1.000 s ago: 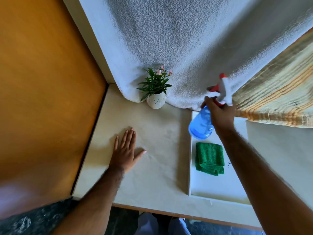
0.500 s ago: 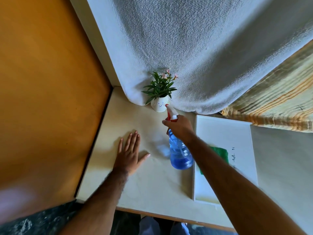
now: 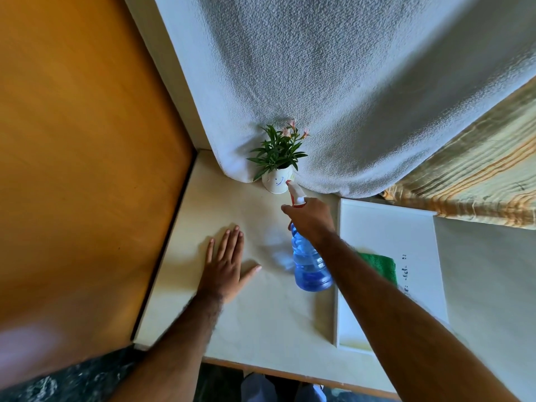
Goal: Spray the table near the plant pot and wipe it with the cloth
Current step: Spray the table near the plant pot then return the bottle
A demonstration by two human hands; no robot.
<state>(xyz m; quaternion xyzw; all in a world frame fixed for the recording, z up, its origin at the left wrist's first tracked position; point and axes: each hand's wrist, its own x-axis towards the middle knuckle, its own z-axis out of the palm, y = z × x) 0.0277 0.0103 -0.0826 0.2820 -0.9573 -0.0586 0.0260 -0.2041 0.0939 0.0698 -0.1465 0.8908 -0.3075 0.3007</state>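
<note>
A small white plant pot (image 3: 275, 182) with a drawn smile and green leaves stands at the table's back, against a hanging white towel. My right hand (image 3: 311, 220) grips the neck of a blue spray bottle (image 3: 309, 264), held above the cream table (image 3: 261, 309), its white and red nozzle pointing at the pot's base. My left hand (image 3: 224, 264) lies flat on the table to the left, fingers spread. A folded green cloth (image 3: 381, 265) rests on a white tray (image 3: 391, 227), partly hidden by my right forearm.
An orange wooden panel (image 3: 87, 155) borders the table on the left. The white towel (image 3: 333, 82) hangs behind the pot, a striped fabric (image 3: 478, 175) at the right. The table's front edge runs along the bottom, with dark floor below.
My right hand carried the spray bottle from above the tray leftward and down to the area in front of the pot. The left hand stayed flat on the table.
</note>
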